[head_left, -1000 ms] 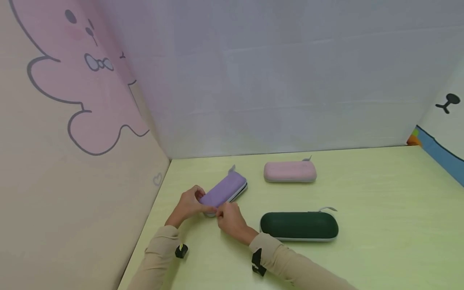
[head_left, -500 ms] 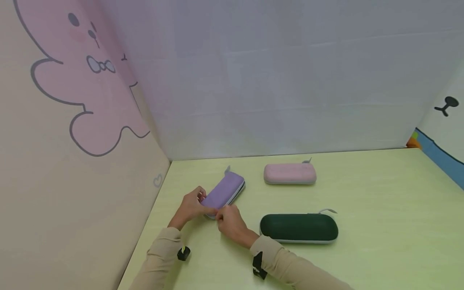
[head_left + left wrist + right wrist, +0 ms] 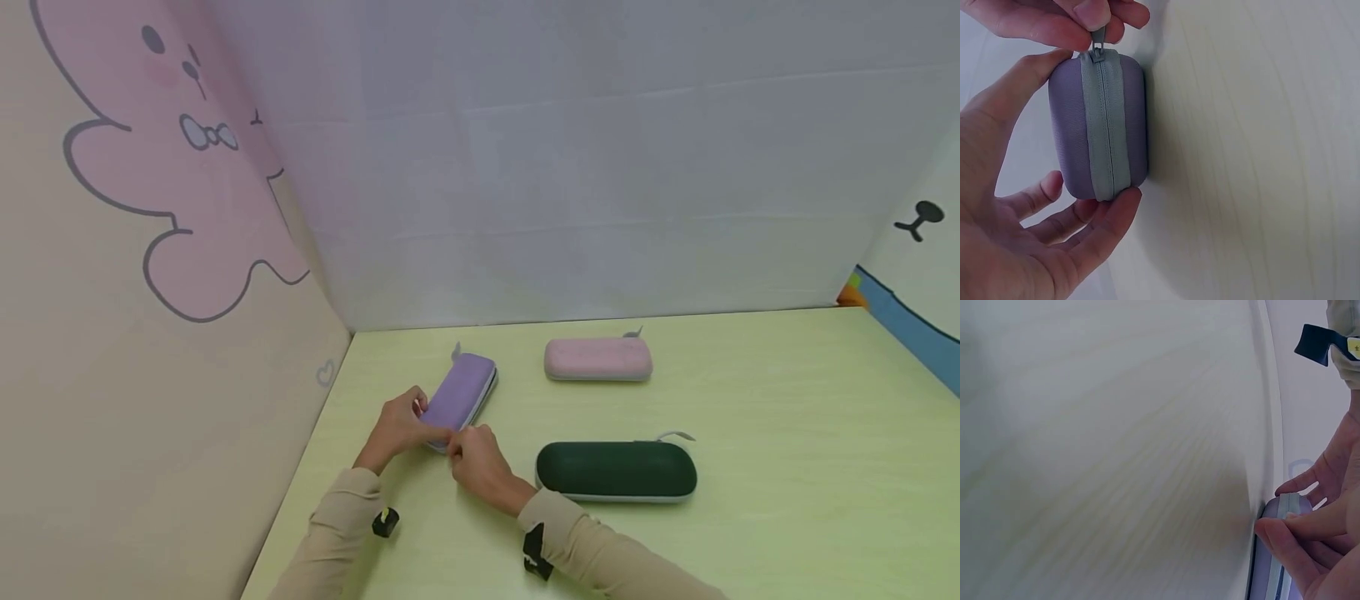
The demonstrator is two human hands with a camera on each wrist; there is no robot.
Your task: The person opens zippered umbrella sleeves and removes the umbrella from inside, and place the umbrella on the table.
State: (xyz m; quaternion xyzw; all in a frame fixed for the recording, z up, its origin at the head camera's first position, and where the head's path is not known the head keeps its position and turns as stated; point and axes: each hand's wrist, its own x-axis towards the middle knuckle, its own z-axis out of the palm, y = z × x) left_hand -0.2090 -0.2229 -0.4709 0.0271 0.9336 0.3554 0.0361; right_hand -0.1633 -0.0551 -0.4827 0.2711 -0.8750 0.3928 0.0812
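A purple zip pencil case (image 3: 461, 392) lies slantwise on the table at the left, its far end pointing away from me. My left hand (image 3: 397, 427) grips its near end, thumb on one side and fingers on the other, as the left wrist view also shows. Between thumb and finger my right hand (image 3: 480, 462) pinches the grey zipper pull (image 3: 1099, 36), at the corner beside my left thumb. Across the near end the zipper teeth (image 3: 1107, 125) are closed. Along the right side a dark gap shows in the zip towards the far end.
A pink pencil case (image 3: 597, 360) lies at the back, right of the purple one. Closer, beside my right forearm, is a dark green pencil case (image 3: 615, 469). A printed wall (image 3: 300, 350) borders the table on the left, and a pale wall (image 3: 600, 208) stands behind.
The purple case has turned, its far end swinging to the left. The dark gap along its right side looks shorter. Both hands keep their hold in nearly the same place.
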